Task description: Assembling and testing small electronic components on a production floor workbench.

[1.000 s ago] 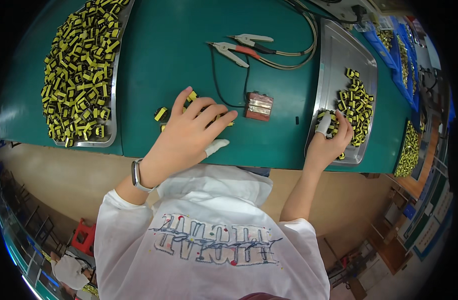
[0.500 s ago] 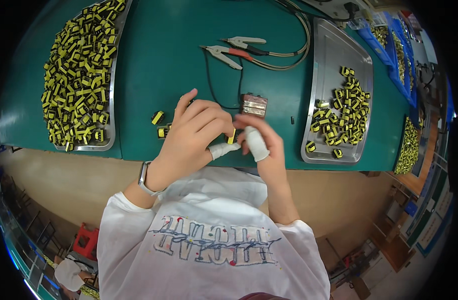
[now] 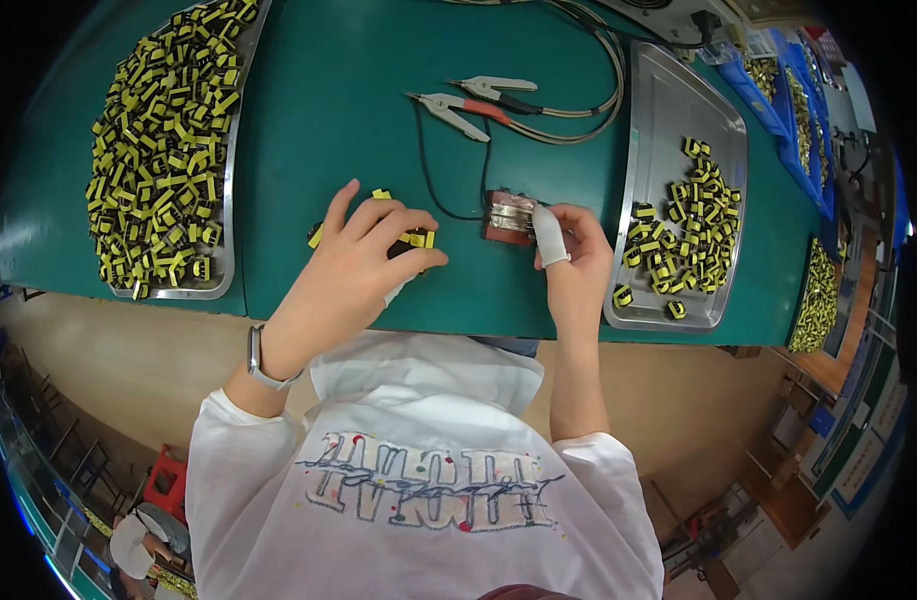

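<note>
My left hand (image 3: 364,253) is over the green table, its thumb and index finger around a small yellow-and-black transformer (image 3: 419,239). More such parts peek out around it: one transformer (image 3: 381,194) beyond the fingers, another (image 3: 316,236) by the hand's left side. My right hand (image 3: 579,243) has its fingers pinched, with a white cover on one digit. It is at the right side of a small reddish-brown block (image 3: 509,217) with silvery metal strips. Dark tips show between fingers and block; the part they belong to is mostly hidden.
At left, a metal tray (image 3: 229,215) is heaped with yellow-and-black transformers. The right metal tray (image 3: 659,90) holds a smaller pile. Two clip-ended test leads (image 3: 459,112) lie beyond the block, a thin black wire running to it. Blue bins (image 3: 804,110) stand at far right.
My hands have moved apart. The right one has gone right to the block's side; the left one has drawn back left to the loose transformers. A small dark piece right of the block is now hidden.
</note>
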Demonstrator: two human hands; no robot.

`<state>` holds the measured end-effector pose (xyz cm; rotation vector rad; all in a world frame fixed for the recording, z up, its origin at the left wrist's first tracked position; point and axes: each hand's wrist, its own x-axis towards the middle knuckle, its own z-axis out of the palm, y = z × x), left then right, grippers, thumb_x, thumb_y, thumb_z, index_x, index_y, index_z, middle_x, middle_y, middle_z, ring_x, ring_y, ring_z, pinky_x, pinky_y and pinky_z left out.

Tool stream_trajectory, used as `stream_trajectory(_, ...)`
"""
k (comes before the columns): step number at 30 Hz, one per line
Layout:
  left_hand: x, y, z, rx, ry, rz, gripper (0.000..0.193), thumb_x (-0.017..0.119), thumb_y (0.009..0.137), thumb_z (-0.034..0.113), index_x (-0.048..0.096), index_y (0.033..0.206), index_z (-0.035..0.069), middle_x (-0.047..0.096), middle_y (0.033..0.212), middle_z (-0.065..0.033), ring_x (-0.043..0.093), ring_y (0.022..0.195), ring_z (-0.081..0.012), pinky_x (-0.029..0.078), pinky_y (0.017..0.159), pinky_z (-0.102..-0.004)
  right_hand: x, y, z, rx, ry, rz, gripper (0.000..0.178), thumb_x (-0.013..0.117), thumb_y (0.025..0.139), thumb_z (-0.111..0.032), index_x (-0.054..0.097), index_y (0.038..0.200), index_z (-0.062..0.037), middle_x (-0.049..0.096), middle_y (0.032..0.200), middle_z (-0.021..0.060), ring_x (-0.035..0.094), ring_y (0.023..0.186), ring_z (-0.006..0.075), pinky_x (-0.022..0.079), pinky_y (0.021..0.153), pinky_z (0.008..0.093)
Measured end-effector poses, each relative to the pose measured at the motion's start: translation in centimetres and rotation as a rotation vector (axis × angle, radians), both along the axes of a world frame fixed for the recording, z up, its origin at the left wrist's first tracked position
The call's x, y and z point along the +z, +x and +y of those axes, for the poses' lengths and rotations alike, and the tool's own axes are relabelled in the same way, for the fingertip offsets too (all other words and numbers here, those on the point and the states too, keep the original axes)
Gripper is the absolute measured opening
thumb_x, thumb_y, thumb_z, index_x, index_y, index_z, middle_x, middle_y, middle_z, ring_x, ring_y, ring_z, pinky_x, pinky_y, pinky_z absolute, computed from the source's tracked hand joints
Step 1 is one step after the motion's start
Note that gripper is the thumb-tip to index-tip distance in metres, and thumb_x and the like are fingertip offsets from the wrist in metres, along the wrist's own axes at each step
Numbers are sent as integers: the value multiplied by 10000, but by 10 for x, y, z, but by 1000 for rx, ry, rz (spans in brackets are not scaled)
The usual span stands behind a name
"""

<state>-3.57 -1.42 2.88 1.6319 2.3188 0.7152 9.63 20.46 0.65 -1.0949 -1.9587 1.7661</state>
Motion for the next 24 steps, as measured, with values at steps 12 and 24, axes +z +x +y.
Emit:
stream_trajectory(12, -13, 3, 24, 70, 41, 138, 199, 770, 751, 78, 631, 889, 113, 626, 1040, 5, 593, 1094, -220, 291, 1192, -629, -8, 1, -3, -15, 14, 48, 166, 728, 987, -137, 650, 1076, -20, 650, 893, 20, 562, 651, 59, 388, 537, 213)
stream_trajectory(24, 2, 12, 34, 159, 308, 50, 187, 783, 737, 141, 653, 870, 140, 666, 960, 29, 633, 1001, -192, 342, 1162, -580, 10, 10, -22, 330, -564, 289, 281, 584, 1071, -253, 617, 1179, 4, 663, 1087, 84, 651, 844, 144, 511, 699, 252)
